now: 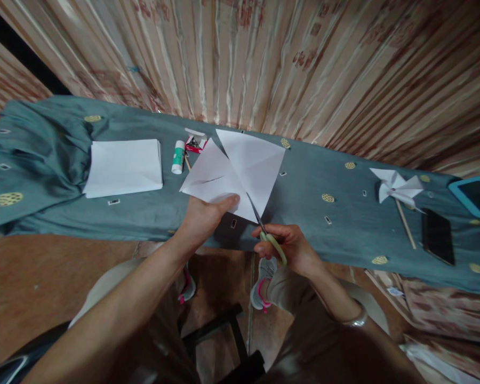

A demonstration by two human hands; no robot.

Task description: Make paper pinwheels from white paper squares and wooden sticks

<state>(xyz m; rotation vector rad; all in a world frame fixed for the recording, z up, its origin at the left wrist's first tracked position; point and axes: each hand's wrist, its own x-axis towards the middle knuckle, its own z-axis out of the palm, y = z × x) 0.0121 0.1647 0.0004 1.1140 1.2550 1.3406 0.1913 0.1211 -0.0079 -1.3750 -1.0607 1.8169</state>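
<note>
My left hand [204, 216] pinches the near edge of a creased white paper square [240, 170], holding it above the table's front edge. My right hand [290, 246] grips green-handled scissors [264, 226]. Their blades point up into the paper's lower corner along a diagonal fold. The paper shows crossing fold lines and a slit on its left side.
A blue-grey cloth covers the table [336, 224]. On it lie a stack of white paper [124, 166], a glue stick [178, 157], a small red box [195, 143], a finished paper pinwheel on a stick [398, 189], a black phone [437, 236] and a blue-cased tablet [478, 194]. A striped curtain hangs behind.
</note>
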